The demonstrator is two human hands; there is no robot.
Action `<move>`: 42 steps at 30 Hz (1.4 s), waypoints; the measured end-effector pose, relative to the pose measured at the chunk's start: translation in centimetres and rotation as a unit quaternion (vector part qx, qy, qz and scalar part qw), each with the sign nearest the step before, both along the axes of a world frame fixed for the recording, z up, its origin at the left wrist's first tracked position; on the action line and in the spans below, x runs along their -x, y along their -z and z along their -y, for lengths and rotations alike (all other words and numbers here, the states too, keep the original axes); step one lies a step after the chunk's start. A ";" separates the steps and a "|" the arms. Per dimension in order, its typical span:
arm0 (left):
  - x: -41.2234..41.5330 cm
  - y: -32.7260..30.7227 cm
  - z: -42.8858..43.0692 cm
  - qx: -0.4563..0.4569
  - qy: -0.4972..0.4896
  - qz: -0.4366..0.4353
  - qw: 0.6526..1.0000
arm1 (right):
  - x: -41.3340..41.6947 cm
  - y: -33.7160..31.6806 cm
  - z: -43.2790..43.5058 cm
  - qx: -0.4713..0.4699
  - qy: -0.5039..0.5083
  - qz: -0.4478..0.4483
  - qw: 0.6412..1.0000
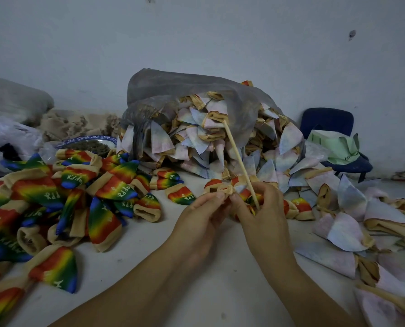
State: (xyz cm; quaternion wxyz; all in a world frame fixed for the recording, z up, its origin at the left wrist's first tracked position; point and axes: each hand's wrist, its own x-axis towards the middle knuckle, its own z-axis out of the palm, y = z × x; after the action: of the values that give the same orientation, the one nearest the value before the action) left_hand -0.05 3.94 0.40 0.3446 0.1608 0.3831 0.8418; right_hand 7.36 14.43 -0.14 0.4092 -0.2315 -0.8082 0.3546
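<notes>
While both hands meet over the near middle of the bench [130,267], the left hand [202,214] pinches a half-turned rainbow piece [222,187], and the right hand [266,208] grips it along with a thin stick [238,156]. To the left lies a heap of turned rainbow pieces [116,190]. To the right, pale unturned pieces [347,232] spill from a far grey bag [173,90], so much work seems left.

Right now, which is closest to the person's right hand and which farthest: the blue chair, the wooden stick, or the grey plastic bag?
1. wooden stick: gripped in the right hand itself.
2. grey plastic bag: just behind, centre.
3. blue chair: far right, by the wall.
</notes>
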 end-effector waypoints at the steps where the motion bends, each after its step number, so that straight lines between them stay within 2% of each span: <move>1: -0.1 0.0 -0.1 0.002 0.001 0.001 1.000 | 0.1 0.1 0.1 0.007 -0.013 -0.007 1.000; 8: -0.2 0.3 -0.5 0.034 -0.008 -0.022 0.999 | 0.1 -0.1 0.7 -0.004 -0.059 -0.032 0.998; 14: -0.5 0.0 -0.4 0.072 0.004 -0.005 0.997 | 0.4 -0.5 0.6 0.007 -0.082 -0.047 0.996; 23: -0.8 -0.9 -0.8 0.097 0.006 0.066 0.993 | 0.5 -0.6 0.1 0.035 -0.056 -0.053 0.996; 30: -1.2 -1.5 -0.6 0.076 0.046 0.113 0.990 | 0.8 -0.6 0.4 0.056 -0.072 -0.054 0.994; 33: -1.2 -1.5 -0.4 0.071 0.063 0.101 0.990 | 0.9 -0.6 0.5 0.080 -0.103 -0.073 0.989; 38: -1.2 -1.0 -0.1 0.059 0.047 0.060 0.995 | 0.4 -0.5 -0.8 0.122 -0.102 -0.068 0.985; 42: -1.3 -1.1 -0.2 0.080 0.037 -0.008 0.996 | 0.4 -0.2 -0.5 0.024 -0.063 -0.042 0.997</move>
State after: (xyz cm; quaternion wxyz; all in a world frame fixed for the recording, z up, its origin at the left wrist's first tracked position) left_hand 1.25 4.13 1.50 0.3843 0.1532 0.4453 0.7941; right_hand 6.99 14.94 0.10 0.4142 -0.1750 -0.7944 0.4082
